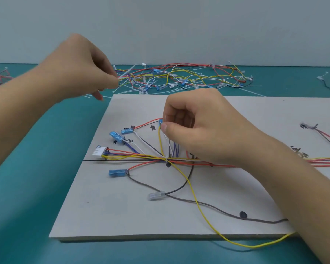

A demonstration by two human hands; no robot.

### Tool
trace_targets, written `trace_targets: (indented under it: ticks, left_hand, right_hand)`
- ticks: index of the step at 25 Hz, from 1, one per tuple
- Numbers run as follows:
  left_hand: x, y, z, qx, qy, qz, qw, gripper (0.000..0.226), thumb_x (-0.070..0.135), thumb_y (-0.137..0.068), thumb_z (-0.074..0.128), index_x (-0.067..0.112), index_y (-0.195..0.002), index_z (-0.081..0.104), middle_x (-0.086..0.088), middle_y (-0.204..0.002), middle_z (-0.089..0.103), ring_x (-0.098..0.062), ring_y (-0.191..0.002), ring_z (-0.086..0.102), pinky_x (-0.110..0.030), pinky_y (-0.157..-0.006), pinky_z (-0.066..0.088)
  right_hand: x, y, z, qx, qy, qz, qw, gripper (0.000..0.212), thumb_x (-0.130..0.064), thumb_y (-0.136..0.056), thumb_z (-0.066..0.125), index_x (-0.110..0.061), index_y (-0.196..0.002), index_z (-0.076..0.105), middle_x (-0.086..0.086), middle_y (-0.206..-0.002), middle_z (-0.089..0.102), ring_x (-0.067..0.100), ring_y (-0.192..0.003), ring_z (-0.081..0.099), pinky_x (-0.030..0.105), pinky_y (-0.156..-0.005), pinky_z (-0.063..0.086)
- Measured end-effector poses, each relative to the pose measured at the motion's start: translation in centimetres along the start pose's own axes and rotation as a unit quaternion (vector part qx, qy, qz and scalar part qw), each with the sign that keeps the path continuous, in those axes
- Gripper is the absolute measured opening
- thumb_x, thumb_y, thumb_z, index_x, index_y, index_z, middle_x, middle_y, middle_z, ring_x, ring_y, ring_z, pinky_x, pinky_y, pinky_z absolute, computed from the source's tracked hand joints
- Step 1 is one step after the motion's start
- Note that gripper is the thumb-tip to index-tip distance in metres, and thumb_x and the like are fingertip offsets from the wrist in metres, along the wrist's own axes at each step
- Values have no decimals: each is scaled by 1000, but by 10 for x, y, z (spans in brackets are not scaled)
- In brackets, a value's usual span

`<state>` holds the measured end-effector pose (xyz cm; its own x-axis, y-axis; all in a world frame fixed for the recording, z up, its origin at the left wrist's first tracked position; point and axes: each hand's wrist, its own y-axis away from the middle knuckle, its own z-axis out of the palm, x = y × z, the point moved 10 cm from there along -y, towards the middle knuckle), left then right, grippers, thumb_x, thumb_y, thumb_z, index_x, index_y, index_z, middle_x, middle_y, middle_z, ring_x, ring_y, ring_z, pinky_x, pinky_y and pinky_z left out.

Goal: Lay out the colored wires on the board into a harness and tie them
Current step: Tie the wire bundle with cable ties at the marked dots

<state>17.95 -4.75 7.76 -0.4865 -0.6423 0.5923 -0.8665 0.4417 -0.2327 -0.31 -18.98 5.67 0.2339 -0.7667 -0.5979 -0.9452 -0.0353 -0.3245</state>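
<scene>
The right hand [204,130], its forearm closest to the lens, is curled, with thumb and forefinger pinched together on a small blue terminal [160,122] at the end of a yellow wire [198,206]. It holds the terminal just above the board [103,216], near a written label. Below the hand, at six o'clock, the wires [133,155] cross at a hub cinched by one white tie [166,159]. From the hub they fan toward nine o'clock, to a white connector [99,151] and several blue terminals by their labels. A bundle of red and yellow runs off toward three o'clock.

I judge the job roughly half done: the fan is laid out and one tie is on, but I can see no other tie on the board. The yellow wire loops loosely over the board's near edge at five o'clock. A dark wire [217,206] wanders unbound past a black dot. These want routing and tying.

At ten o'clock from the right hand, the left hand [80,69] hovers off the board over the teal table [27,187]. Its fingertips are closed on a thin pale strand [120,78] at the edge of the pile [189,77] of spare wires and ties. Whether the strand is a tie or a wire I cannot tell.
</scene>
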Motion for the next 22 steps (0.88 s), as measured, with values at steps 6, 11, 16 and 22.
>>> trace_targets:
  ticks: [6,11,16,22]
  left_hand:
    - [74,71,14,-28,143,127,981,20,18,-63,65,24,-75,79,4,-63,74,-15,-49,73,-25,-52,58]
    - [88,96,55,-41,151,189,970,13,11,-73,62,21,-71,71,1,-63,65,-11,-55,59,-31,-51,53]
    - [81,98,59,-66,111,216,968,9,20,-82,64,26,-80,71,8,-77,73,-9,-71,71,-20,-60,55]
    - [82,101,61,-49,90,259,960,9,15,-89,67,20,-92,74,5,-80,66,-17,-78,65,-39,-71,55]
  right_hand:
    - [13,-3,-5,21,33,55,998,13,-16,-83,71,-17,-71,66,-5,-59,61,4,-52,53,16,-51,38]
    - [30,-3,-23,84,59,119,988,10,-14,-78,64,-14,-69,70,-1,-59,63,7,-54,56,20,-48,40]
    - [23,0,-44,147,-87,110,979,19,-12,-71,54,-17,-78,71,-5,-53,59,6,-46,52,21,-47,43]
    - [-9,-1,-33,53,-198,61,977,25,-13,-70,49,-4,-76,71,10,-55,63,13,-50,57,20,-47,41]
